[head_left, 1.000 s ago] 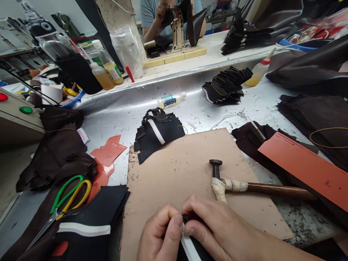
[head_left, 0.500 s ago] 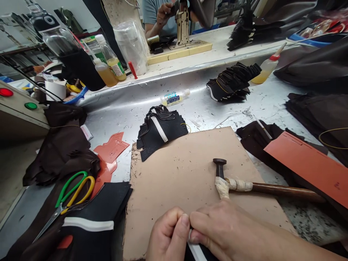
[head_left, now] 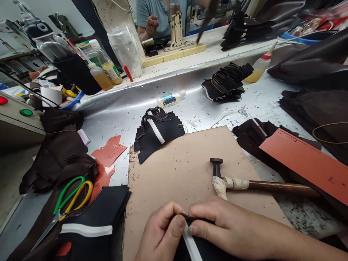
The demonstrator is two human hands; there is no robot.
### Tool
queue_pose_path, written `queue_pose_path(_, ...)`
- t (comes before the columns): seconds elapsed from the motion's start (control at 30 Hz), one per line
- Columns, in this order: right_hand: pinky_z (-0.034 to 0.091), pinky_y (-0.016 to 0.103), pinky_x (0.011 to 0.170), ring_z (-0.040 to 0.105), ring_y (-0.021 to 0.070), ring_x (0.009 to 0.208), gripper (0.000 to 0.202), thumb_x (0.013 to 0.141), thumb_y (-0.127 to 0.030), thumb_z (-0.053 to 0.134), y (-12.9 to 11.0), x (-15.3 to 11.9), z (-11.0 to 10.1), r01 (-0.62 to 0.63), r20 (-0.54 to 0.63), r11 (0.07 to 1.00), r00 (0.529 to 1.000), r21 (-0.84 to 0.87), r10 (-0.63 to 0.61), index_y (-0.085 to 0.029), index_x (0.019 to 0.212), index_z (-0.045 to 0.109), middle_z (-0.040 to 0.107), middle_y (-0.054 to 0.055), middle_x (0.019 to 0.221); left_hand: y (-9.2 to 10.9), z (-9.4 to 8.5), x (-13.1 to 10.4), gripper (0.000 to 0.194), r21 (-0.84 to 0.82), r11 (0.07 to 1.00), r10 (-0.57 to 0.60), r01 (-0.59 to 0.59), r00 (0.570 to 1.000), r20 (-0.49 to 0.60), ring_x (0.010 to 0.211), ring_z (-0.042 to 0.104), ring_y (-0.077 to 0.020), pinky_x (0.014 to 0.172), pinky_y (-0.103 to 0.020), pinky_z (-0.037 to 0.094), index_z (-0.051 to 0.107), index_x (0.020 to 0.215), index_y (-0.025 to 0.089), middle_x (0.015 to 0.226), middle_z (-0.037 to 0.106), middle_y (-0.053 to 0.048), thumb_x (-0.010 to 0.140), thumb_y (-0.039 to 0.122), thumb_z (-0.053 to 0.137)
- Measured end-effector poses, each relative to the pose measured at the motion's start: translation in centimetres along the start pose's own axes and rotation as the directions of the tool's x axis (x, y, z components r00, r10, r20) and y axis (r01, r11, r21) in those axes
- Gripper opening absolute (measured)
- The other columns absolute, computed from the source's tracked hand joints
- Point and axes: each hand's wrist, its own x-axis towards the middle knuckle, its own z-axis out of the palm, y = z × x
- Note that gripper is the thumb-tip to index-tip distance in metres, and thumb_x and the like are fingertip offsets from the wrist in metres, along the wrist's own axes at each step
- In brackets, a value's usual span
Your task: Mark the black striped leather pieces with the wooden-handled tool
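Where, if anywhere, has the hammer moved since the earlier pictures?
No, no move that I can see: judged against the tan board, the hammer lies in the same spot, its handle crossing the board's right edge.

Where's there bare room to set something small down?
On the tan board, between black stack, hammer, left hand and right hand, barring specks. Also silvery tabletop left of the lying bottle. Crowded: left, around the scissors; right, around the long orange piece.

The light is bright and rather even. The metal bench top (head_left: 122, 113) shows pale glare, while the dark brown pieces (head_left: 58, 168) lose their detail. Near the upper edge, one dark strip (head_left: 208, 19) is blurred. Toward the corners, the view looks stretched.
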Motion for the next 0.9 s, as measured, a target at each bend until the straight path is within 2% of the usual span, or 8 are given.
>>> queue_pose_path(0.1,0.037,0.021,0.06,0.05,0.0113,0.064,0.023,0.096,-0.03,0.048,0.0,0.1,0.6,0.026,0.039,0.999,0.999,0.036,-0.027,-0.018,0.077,0.056,0.056,-0.003,0.071,0.2,-0.1,0.2,0.049,0.1,0.995,0.028,-0.031,0.999,0.029,0.054,0.034,-0.0115,0.052,-0.024,0.03,0.041,0.057,0.019,0.055,0.036,0.003,0.086,0.057,0.047)
queue_pose_path(0.17,0.038,0.022,0.063,0.052,0.0128,0.068,0.024,0.096,-0.03,0.047,0.1,0.1,1.0,0.058,0.021,0.998,0.998,-0.007,-0.057,-0.018,0.079,0.058,0.059,-0.001,0.074,0.2,0.1,0.3,0.051,0.075,0.997,-0.004,0.003,1.0,0.009,0.053,0.032,-0.0112,0.051,-0.024,0.029,0.035,0.054,0.02,0.054,0.033,0.003,0.085,0.058,0.048)
queue_pose_path(0.33,0.034,0.026,0.062,0.046,0.014,0.065,0.027,0.096,-0.028,0.039,0.7,0.4,1.4,0.189,-0.088,0.961,0.974,-0.2,-0.21,-0.02,0.07,0.044,0.048,-0.002,0.066,-0.5,1.0,0.5,0.056,-0.122,0.987,-0.112,0.101,0.99,-0.086,0.054,0.025,-0.0102,0.051,-0.022,0.027,0.033,0.055,0.02,0.056,0.027,0.005,0.079,0.067,0.054)
queue_pose_path(0.4,0.032,0.025,0.058,0.042,0.0128,0.061,0.03,0.096,-0.032,0.04,1.0,0.4,1.3,0.123,-0.101,0.982,0.985,-0.146,-0.138,-0.021,0.068,0.037,0.043,-0.003,0.064,-0.8,1.0,0.6,0.057,-0.244,0.955,-0.187,0.167,0.98,-0.063,0.053,0.022,-0.0093,0.049,-0.021,0.026,0.036,0.057,0.02,0.055,0.026,0.006,0.075,0.069,0.058)
queue_pose_path(0.5,0.031,0.023,0.055,0.039,0.0114,0.061,0.037,0.096,-0.046,0.042,1.5,0.3,1.3,-0.036,-0.076,0.993,0.996,0.117,0.045,-0.02,0.069,0.039,0.041,-0.004,0.066,-0.9,0.6,0.5,0.057,-0.422,0.875,-0.274,0.239,0.961,-0.024,0.053,0.028,-0.0088,0.049,-0.02,0.027,0.048,0.061,0.017,0.055,0.036,0.005,0.07,0.072,0.062)
queue_pose_path(0.6,0.032,0.022,0.055,0.037,0.0117,0.064,0.044,0.092,-0.059,0.045,2.0,0.2,1.3,-0.094,-0.05,0.942,0.992,0.321,0.115,-0.019,0.074,0.043,0.039,-0.004,0.07,-0.7,-0.1,0.0,0.055,-0.434,0.866,-0.286,0.25,0.958,-0.018,0.06,0.04,-0.0106,0.056,-0.02,0.034,0.062,0.073,0.014,0.064,0.051,0.0,0.073,0.069,0.062)
queue_pose_path(0.73,0.028,0.022,0.053,0.034,0.011,0.062,0.044,0.091,-0.058,0.051,2.5,0.1,1.3,-0.091,-0.049,0.94,0.992,0.328,0.113,-0.018,0.073,0.044,0.037,-0.004,0.068,-0.9,-0.6,-0.6,0.043,-0.363,0.883,-0.297,0.296,0.953,0.055,0.06,0.043,-0.0105,0.057,-0.02,0.036,0.063,0.074,0.016,0.065,0.054,0.001,0.071,0.057,0.072)
queue_pose_path(0.9,0.036,0.021,0.054,0.04,0.0116,0.061,0.047,0.093,-0.06,0.044,2.4,0.4,2.3,-0.077,-0.054,0.956,0.994,0.283,0.095,-0.018,0.072,0.046,0.042,-0.003,0.067,-1.0,0.4,-1.1,0.045,-0.335,0.923,-0.229,0.189,0.97,-0.084,0.056,0.04,-0.0097,0.054,-0.02,0.035,0.063,0.07,0.016,0.059,0.05,0.002,0.071,0.06,0.07)
